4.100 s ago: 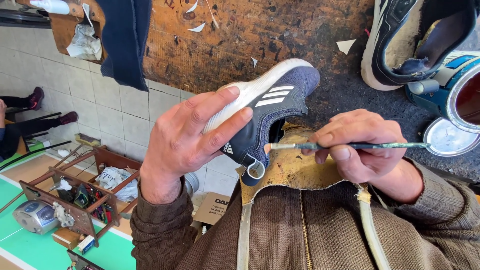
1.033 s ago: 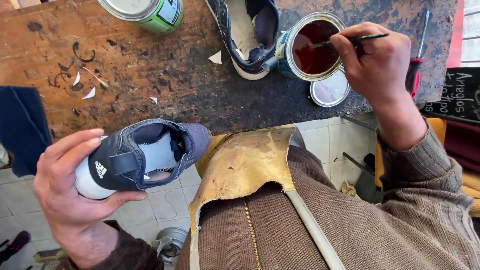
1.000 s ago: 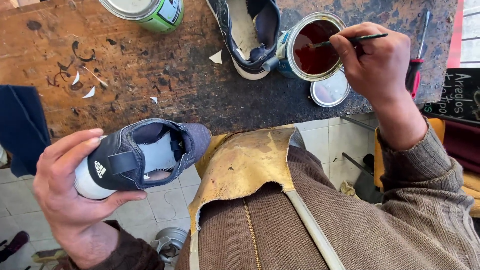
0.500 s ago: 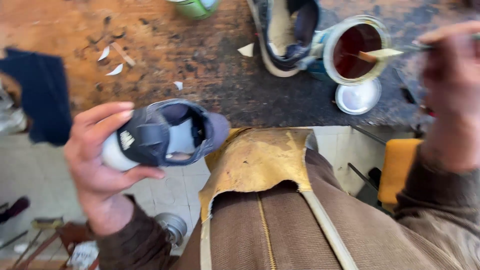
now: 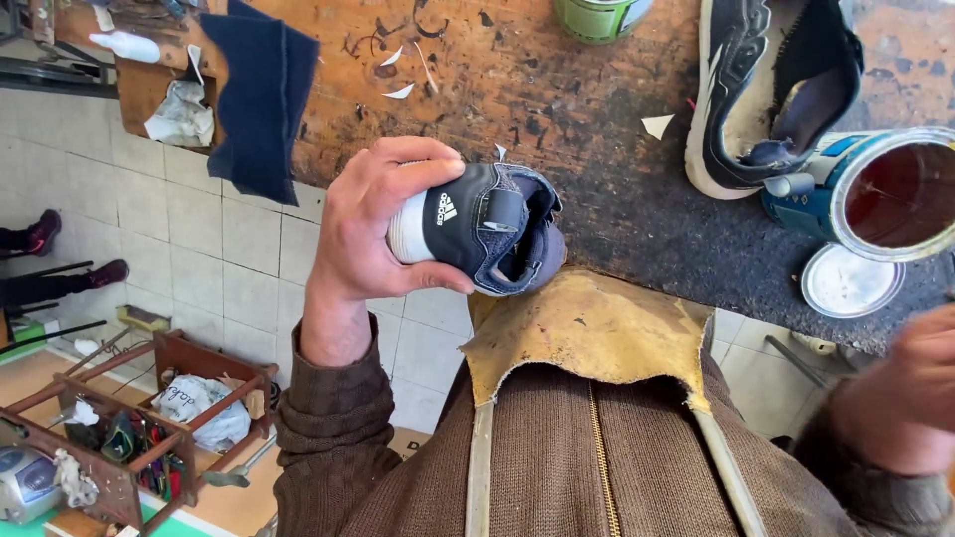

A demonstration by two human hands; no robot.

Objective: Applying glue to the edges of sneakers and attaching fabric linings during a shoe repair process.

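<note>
My left hand (image 5: 363, 234) grips a dark blue sneaker (image 5: 487, 227) by its white heel and holds it over the near edge of the worn wooden workbench (image 5: 517, 70), opening turned toward me. My right hand (image 5: 900, 388) is a blur at the lower right, away from the bench; I cannot make out whether anything is in it. An open blue can of dark reddish liquid (image 5: 890, 194) stands at the right, its round lid (image 5: 851, 281) lying just in front of it. A tan leather apron (image 5: 587, 333) covers my brown zipped sweater.
A second sneaker (image 5: 756, 89) lies on the bench beside the can. A green can (image 5: 597, 15) stands at the far edge. A dark blue cloth (image 5: 259, 89) hangs off the bench's left side. Below left is a wooden tool rack (image 5: 129, 438) on a tiled floor.
My right hand has come away from the open can and dropped to the lower right, blurred. My left hand has raised the sneaker toward the bench edge and turned it.
</note>
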